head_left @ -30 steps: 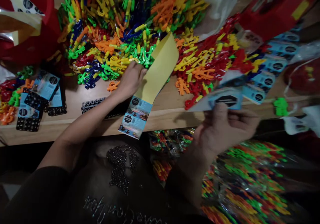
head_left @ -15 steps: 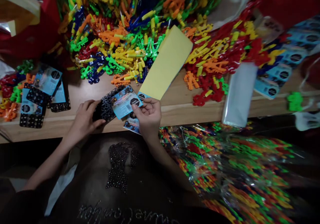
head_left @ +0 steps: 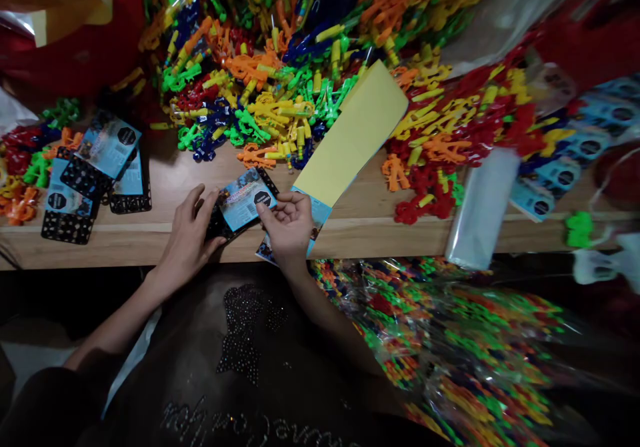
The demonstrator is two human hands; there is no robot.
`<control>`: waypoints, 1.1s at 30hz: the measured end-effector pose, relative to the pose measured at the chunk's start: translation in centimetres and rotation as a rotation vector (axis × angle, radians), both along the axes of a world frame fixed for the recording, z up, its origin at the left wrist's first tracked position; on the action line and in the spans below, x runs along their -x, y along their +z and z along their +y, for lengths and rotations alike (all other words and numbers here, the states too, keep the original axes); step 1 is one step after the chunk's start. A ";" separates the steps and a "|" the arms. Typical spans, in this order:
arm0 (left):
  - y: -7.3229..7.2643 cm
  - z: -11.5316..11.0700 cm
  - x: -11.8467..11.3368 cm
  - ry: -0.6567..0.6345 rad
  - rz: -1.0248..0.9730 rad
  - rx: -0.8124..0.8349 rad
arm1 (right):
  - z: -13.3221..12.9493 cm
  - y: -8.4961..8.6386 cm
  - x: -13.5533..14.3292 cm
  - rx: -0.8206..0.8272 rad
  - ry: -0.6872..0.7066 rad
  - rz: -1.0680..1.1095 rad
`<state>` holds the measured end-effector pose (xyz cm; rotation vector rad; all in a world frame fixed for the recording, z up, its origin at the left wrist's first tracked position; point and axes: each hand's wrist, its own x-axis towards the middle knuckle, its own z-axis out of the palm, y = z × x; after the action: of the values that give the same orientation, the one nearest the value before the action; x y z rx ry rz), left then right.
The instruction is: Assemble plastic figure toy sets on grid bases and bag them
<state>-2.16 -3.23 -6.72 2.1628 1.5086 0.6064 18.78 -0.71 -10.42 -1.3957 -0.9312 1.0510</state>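
My right hand (head_left: 289,230) pinches the right end of a blue printed label (head_left: 245,200) between thumb and fingers. The label lies over a black patterned card (head_left: 219,226) near the table's front edge. My left hand (head_left: 187,237) grips the card's left end, thumb at the lower edge and fingers at the upper. Just right of the card, a strip of labels (head_left: 319,212) runs partly under my right hand. Its plain yellow back (head_left: 355,127) folds away toward the pile.
Several black cards with blue labels (head_left: 70,200) lie at the left. Colourful plastic figures (head_left: 280,110) are heaped behind. A stack of clear bags (head_left: 483,207) and more blue labels (head_left: 533,197) sit at the right. Filled clear bags (head_left: 400,320) are below the table edge.
The blue label has come down from a tilted position over the card to lie flatter along it. My right hand has moved slightly left with it. The camera view has shifted.
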 end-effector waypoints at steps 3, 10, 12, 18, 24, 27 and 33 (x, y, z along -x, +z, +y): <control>0.0 -0.1 -0.1 -0.001 0.022 -0.014 | 0.1 -0.2 0.3 -0.004 -0.004 -0.017; 0.0 0.0 0.3 -0.050 0.113 0.010 | 0.2 -0.6 0.5 -0.011 0.002 -0.098; 0.2 0.0 0.3 -0.052 0.130 0.030 | 0.3 -0.5 0.2 0.000 0.031 -0.161; 0.9 0.3 0.3 -0.063 0.175 0.025 | 1.3 -0.3 -2.2 0.034 0.067 -0.517; 0.8 1.4 0.3 -0.088 0.175 0.064 | 2.2 -0.6 -3.4 0.064 0.149 -0.418; 0.7 2.1 0.6 -0.073 0.141 0.050 | 2.4 -0.1 -3.4 0.045 0.133 -0.309; 5.2 3.3 3.8 0.049 -0.018 0.035 | 2.9 1.6 -6.8 -0.016 -0.087 -0.224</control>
<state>-5.95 0.10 -1.49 2.0941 1.5557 0.6092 25.61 2.14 -8.86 -1.5493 -1.0277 0.8322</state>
